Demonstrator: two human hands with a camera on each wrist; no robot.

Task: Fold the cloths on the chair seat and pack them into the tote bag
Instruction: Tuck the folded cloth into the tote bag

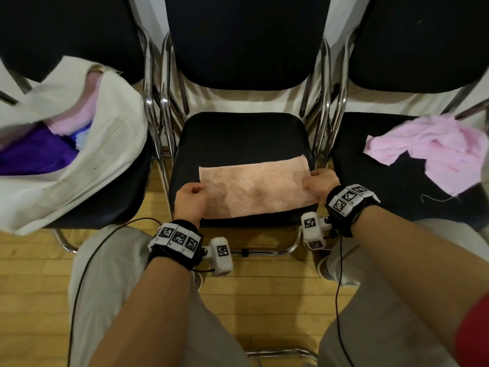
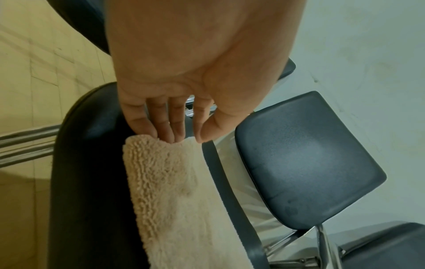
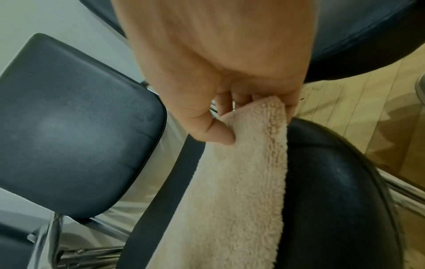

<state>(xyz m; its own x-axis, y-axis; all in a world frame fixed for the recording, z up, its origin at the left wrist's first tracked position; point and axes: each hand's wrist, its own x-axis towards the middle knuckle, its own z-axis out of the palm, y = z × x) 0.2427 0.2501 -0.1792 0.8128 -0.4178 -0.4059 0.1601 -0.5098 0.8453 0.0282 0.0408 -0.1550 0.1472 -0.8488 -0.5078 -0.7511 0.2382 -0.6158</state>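
Black padded seat of the middle chair (image 1: 238, 133) carries the peach terry cloth (image 1: 254, 188), flat, already folded to a strip at the front edge. White canvas tote bag (image 1: 79, 160) sits on the left chair, crumpled pink cloth (image 1: 434, 152) on the right one. Left hand (image 2: 174, 102): fingertips pinching the cloth's left end. Right hand (image 3: 230, 87): curled round its right end. Risk: uneven lift skews the fold; cloth slides off the front edge.

Peach towel (image 1: 254, 188): fluffy looped terry. Chair seat (image 1: 243, 133): matt black vinyl; frame (image 1: 321, 123) glossy chrome. Floor (image 1: 264, 300): wood boards.
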